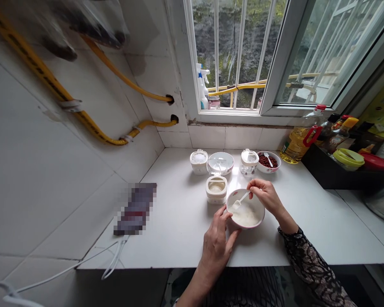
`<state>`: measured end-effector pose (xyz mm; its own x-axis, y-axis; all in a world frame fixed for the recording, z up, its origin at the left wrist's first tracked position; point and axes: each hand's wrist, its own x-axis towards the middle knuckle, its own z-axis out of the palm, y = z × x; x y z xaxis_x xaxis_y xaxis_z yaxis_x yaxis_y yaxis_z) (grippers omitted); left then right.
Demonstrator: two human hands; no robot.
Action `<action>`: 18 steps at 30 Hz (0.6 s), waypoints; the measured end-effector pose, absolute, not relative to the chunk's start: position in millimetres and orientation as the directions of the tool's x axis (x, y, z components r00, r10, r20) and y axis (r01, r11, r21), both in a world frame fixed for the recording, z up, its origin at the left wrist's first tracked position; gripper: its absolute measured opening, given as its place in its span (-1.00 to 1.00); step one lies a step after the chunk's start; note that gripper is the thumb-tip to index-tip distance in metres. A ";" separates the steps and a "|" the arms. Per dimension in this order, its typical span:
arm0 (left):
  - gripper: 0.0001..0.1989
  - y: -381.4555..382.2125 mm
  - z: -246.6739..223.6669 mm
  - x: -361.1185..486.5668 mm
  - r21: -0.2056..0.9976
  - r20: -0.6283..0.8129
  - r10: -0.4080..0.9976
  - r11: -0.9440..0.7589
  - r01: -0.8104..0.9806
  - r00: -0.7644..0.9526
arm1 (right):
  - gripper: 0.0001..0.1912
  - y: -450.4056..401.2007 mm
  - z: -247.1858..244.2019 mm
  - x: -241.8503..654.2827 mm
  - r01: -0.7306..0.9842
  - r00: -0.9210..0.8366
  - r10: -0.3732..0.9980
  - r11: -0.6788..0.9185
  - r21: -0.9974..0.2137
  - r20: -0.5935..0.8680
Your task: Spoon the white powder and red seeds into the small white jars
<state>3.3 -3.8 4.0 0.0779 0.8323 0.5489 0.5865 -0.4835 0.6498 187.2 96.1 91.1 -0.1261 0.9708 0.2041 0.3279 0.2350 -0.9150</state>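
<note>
A white bowl [257, 218] with a pale, whitish content stands on the white counter. Fingers and thumb of my left hand [218, 238] hold its left and lower rim. In a pinch, my right hand [265, 197] grips the handle of a small white spoon [240, 202], whose head is inside the bowl, at its left part. Touching or very near the bowl's upper left is a container [216, 197] with a raised clear lid and pale powder inside.
Behind are a lidded container [199, 163] of white stuff, a bowl [226, 161], a clear-sided jar [248, 163], and a bowl of red beans [269, 163] with a spoon. An oil bottle [296, 143] and black box [316, 170] stand right. A blurred dark object [136, 209] and white cable [115, 260] lie left.
</note>
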 end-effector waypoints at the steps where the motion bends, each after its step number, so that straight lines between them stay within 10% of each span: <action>1: -0.64 -3.7 4.2 3.3 0.649 0.550 0.832 -0.484 0.587 0.078 | -0.86 96.5 91.4 187.5 0.283 -0.130 0.977 0.201 -0.938 0.170; 10: -0.63 -2.9 5.8 3.1 0.633 0.566 0.820 -0.496 0.594 0.082 | -0.88 103.7 90.7 193.2 0.082 -0.088 0.992 0.094 -0.992 0.086; 18: -0.65 -2.7 3.9 3.4 0.643 0.570 0.817 -0.506 0.576 0.082 | -0.90 92.2 89.9 159.9 0.304 -0.024 0.834 0.531 -0.791 0.551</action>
